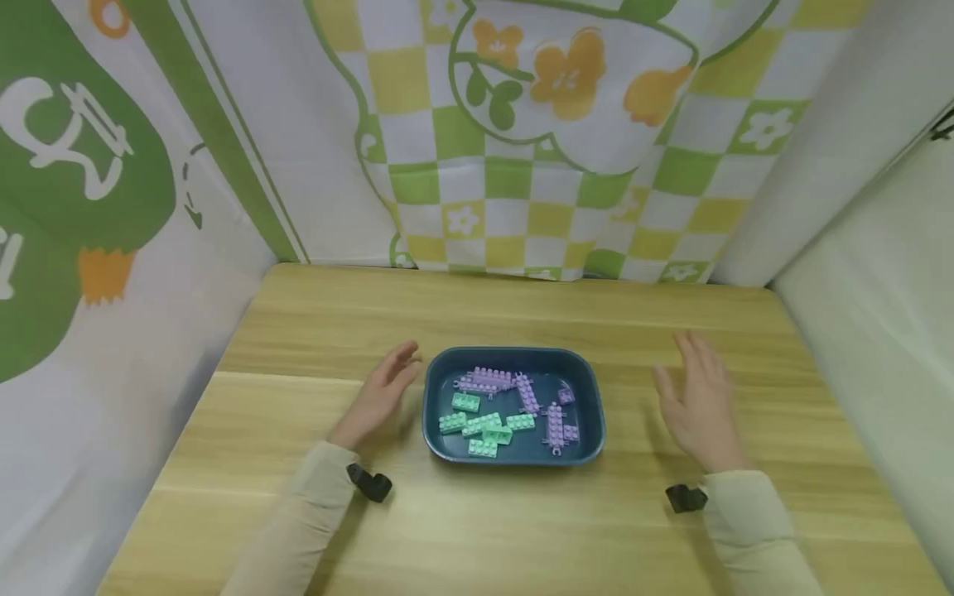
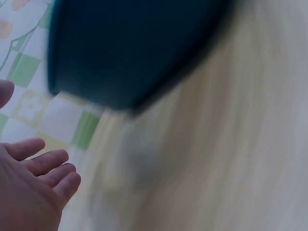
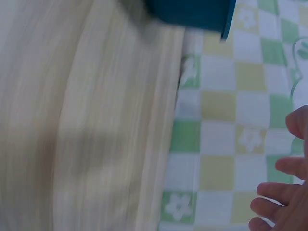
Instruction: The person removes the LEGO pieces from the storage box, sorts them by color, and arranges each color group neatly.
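Note:
A dark blue tray holds loose toy building bricks. Mint green bricks lie in its left half, while purple bricks are spread along the back and right. Just left of the tray hovers my left hand, its fingers relaxed and holding nothing; the left wrist view shows the palm with fingers spread. Farther off on the right side, my right hand has its fingers extended and thumb apart, with nothing in it. In the right wrist view, fingers show at the right edge, away from the tray.
The tray stands on a wood-grain table. Behind the table's far edge hangs a checked, flowered cloth, with white and green cloth at the left and a pale sheet at the right. Black wrist cameras sit on both wrists.

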